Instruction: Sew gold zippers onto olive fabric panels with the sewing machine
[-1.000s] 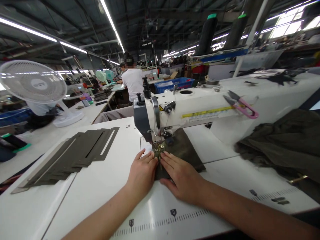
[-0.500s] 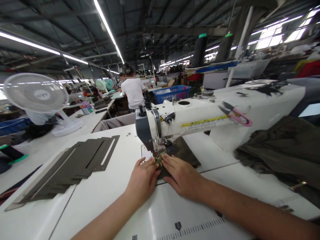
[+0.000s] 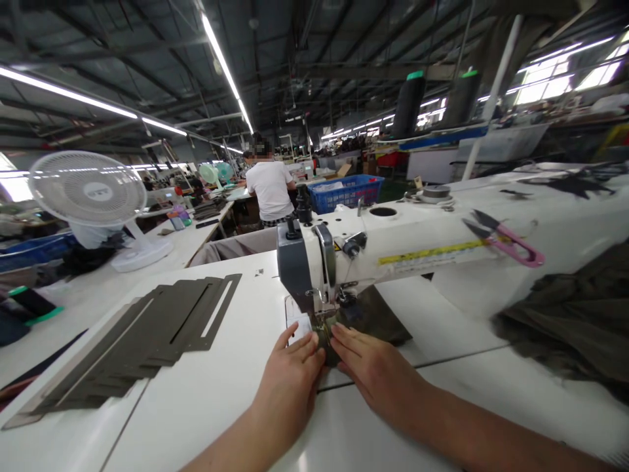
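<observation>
Head view: left hand and right hand, lower centre; each grip unclenched, fingers laid flat on one dark olive cloth at frame centre, below the sewing machine head. Cloth corner points lower right; part hidden, long axis unclear. Counted: one pair of pink-handled snips, right; two thread cones, upper right. Panels fanned on counter, left, uncountable.

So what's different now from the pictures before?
The dark fabric slid forward, away from the person, under the sewing machine: the table seam its near edge covered now shows in front. The left hand and right hand stayed on it; nothing was taken up or let go. The view shifted as the camera moved. The stacked pieces and pink-handled scissors stayed put.
</observation>
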The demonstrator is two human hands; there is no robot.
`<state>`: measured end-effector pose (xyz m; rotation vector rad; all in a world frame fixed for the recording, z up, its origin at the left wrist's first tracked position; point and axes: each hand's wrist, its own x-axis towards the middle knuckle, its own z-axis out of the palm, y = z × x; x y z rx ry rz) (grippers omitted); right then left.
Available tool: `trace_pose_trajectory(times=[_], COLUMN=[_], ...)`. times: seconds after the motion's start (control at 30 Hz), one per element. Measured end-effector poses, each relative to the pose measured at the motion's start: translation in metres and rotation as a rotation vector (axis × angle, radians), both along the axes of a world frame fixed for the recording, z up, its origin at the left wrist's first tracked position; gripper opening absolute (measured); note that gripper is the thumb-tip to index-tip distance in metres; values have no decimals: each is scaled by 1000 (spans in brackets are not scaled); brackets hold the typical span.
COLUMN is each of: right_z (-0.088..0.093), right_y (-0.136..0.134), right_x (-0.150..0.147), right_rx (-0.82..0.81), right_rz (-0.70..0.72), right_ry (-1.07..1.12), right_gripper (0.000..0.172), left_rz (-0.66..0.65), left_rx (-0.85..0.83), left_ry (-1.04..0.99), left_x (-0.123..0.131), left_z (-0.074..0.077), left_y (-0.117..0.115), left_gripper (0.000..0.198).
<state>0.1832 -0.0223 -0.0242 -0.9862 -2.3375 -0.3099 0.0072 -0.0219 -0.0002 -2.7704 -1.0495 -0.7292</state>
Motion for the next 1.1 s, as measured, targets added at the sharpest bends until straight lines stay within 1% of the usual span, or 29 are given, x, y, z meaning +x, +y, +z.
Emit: trace_pose_trajectory(times=[0.1, 0.2, 0.4, 0.57, 0.9, 1.1], right_z=[0, 1, 5, 7, 4, 5], right_y=[7, 16, 29, 30, 32, 34], right_x=[-1, -3, -5, -4, -1, -2], right_rx=[1, -41, -91, -112, -177, -211], right_rz=[16, 37, 43, 50, 20, 27], right_ry=[33, 46, 127, 132, 70, 65], right_gripper=[29, 27, 22, 20, 19, 20], left_rz=[5, 11, 8, 16, 24, 46], left_rx=[-3, -12, -27, -43, -95, -88], left_ry=[0, -10, -112, -146, -99, -78], left_x=[0, 1, 1, 1, 0, -1], left_z=[-2, -4, -9, -11, -6, -7], left_y=[7, 15, 30, 31, 33, 35], left_gripper=[19, 18, 18, 17, 14, 13])
